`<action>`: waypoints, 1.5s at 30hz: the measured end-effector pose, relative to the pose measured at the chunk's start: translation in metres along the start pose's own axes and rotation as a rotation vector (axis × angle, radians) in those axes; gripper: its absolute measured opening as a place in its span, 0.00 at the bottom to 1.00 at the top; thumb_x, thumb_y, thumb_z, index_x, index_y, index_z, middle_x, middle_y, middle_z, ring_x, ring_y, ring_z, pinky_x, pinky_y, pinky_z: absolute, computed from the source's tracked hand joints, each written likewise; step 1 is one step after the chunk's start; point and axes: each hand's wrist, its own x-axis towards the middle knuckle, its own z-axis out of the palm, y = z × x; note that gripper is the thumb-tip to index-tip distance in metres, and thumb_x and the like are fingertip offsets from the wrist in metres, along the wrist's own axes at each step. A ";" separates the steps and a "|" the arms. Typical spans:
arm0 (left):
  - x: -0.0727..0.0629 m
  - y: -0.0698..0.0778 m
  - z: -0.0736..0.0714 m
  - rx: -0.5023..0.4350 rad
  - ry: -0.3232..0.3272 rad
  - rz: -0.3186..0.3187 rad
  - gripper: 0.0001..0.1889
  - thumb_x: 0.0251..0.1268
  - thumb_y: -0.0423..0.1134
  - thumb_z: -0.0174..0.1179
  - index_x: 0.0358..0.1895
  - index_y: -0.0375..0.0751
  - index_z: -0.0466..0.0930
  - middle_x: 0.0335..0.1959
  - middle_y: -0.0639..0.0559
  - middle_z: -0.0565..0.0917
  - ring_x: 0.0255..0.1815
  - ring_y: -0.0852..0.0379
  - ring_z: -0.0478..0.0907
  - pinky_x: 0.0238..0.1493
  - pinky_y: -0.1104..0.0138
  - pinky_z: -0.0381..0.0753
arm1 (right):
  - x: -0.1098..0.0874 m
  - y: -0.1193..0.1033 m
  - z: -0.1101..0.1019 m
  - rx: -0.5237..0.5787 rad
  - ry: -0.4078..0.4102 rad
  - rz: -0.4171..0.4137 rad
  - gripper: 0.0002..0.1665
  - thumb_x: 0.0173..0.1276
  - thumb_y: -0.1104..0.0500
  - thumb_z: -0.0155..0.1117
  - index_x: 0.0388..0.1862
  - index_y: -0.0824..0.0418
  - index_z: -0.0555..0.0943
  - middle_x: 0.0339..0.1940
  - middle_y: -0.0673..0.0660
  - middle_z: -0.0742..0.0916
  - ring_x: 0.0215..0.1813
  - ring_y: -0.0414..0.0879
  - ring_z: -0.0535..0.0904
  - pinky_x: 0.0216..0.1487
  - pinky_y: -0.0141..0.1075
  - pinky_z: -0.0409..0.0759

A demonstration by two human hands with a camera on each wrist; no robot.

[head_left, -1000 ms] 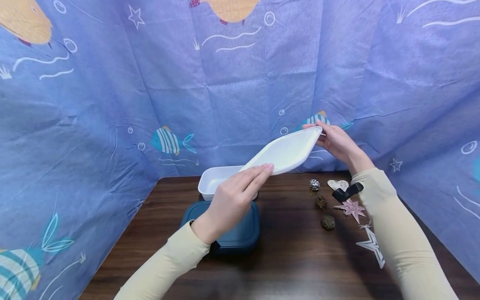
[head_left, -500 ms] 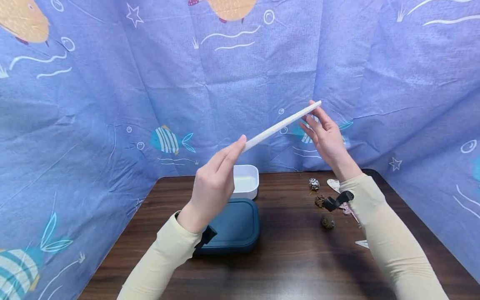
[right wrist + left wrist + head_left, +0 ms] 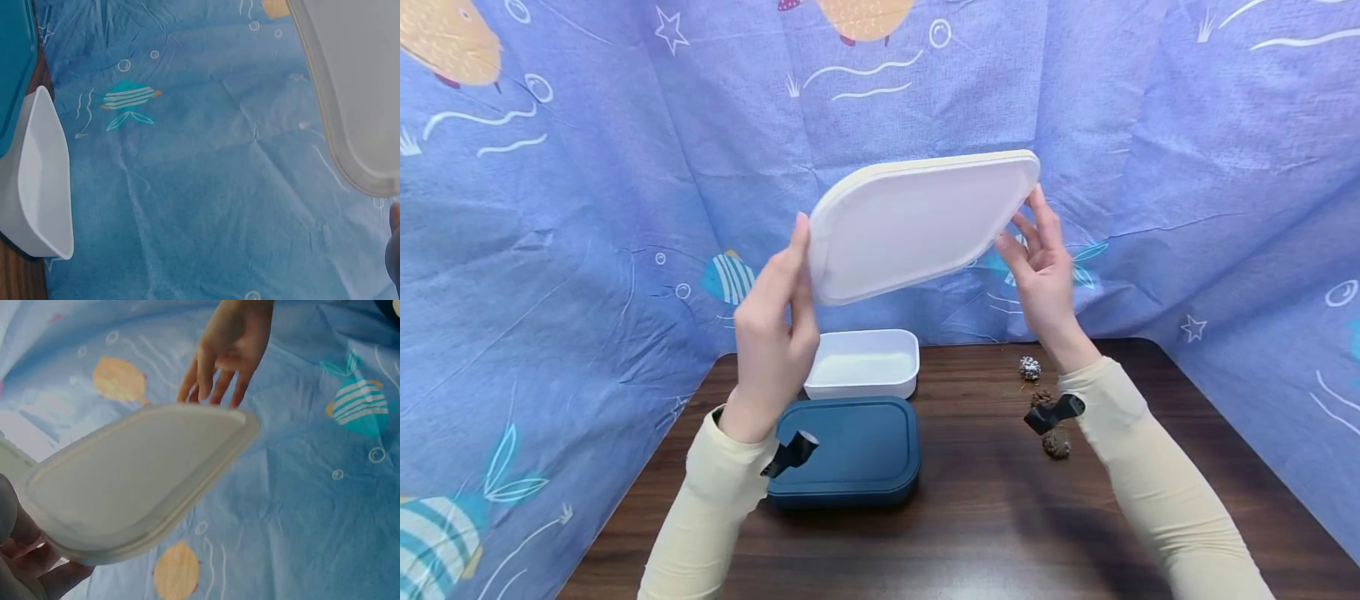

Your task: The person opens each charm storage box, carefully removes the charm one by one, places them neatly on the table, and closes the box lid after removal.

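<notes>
A white rounded rectangular lid (image 3: 921, 225) is held up above the table, its broad face turned toward the head camera and its right end higher. My left hand (image 3: 771, 329) pinches its left end between thumb and fingers. At the right end, my right hand (image 3: 1045, 271) has its loosely extended fingertips right at the edge; the left wrist view shows these fingers spread by the lid's far end. Below stands a white open-topped container (image 3: 861, 390), with nothing visible inside. In front of it sits a dark blue lidded box (image 3: 857, 450), partly covered by my left wrist.
Right of the boxes, a frosted pine cone (image 3: 1030, 368) and a brown pine cone (image 3: 1057, 444) lie on the dark wooden table (image 3: 977, 517). A blue fish-print curtain (image 3: 917, 100) hangs behind the table. My right forearm covers part of the table's right side.
Both hands have raised the lid and tilted it from edge-on to face-on. My left hand has moved left and up, uncovering the white container; my right arm now hides the star ornaments.
</notes>
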 end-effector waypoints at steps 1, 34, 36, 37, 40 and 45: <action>0.001 -0.003 -0.002 -0.004 0.003 -0.023 0.23 0.76 0.24 0.49 0.70 0.35 0.73 0.45 0.37 0.85 0.42 0.45 0.81 0.41 0.60 0.76 | -0.001 -0.001 0.002 -0.017 -0.011 -0.030 0.41 0.72 0.76 0.57 0.80 0.56 0.61 0.75 0.57 0.66 0.75 0.56 0.66 0.72 0.45 0.67; -0.020 -0.129 0.006 -0.150 -0.152 -0.784 0.38 0.76 0.46 0.55 0.82 0.53 0.47 0.81 0.55 0.52 0.78 0.61 0.55 0.73 0.63 0.63 | -0.034 0.010 0.084 -0.254 -0.192 0.245 0.46 0.75 0.72 0.52 0.82 0.69 0.38 0.84 0.59 0.39 0.82 0.43 0.31 0.78 0.41 0.50; -0.026 -0.136 0.009 -0.122 -0.177 -0.818 0.38 0.76 0.47 0.56 0.82 0.52 0.47 0.81 0.54 0.53 0.78 0.59 0.56 0.73 0.62 0.62 | -0.036 0.013 0.085 -0.277 -0.199 0.281 0.46 0.75 0.71 0.53 0.82 0.69 0.38 0.84 0.59 0.39 0.83 0.45 0.31 0.79 0.42 0.46; -0.029 -0.139 0.010 -0.107 -0.192 -0.830 0.38 0.76 0.47 0.56 0.82 0.51 0.46 0.81 0.53 0.53 0.78 0.58 0.55 0.73 0.61 0.62 | -0.037 0.016 0.085 -0.291 -0.205 0.297 0.46 0.75 0.71 0.53 0.82 0.69 0.38 0.84 0.60 0.39 0.83 0.47 0.31 0.80 0.42 0.44; -0.039 -0.148 0.015 -0.060 -0.240 -0.856 0.40 0.76 0.48 0.55 0.82 0.48 0.44 0.81 0.50 0.53 0.79 0.53 0.54 0.75 0.58 0.59 | -0.040 0.028 0.082 -0.318 -0.218 0.350 0.47 0.75 0.69 0.55 0.82 0.69 0.38 0.84 0.60 0.39 0.83 0.51 0.30 0.80 0.45 0.40; -0.058 -0.163 0.022 0.005 -0.308 -0.893 0.41 0.76 0.49 0.54 0.83 0.46 0.43 0.82 0.45 0.52 0.80 0.48 0.52 0.76 0.56 0.56 | -0.050 0.070 0.072 -0.325 -0.232 0.447 0.48 0.77 0.64 0.56 0.83 0.61 0.37 0.84 0.53 0.37 0.82 0.48 0.29 0.80 0.44 0.40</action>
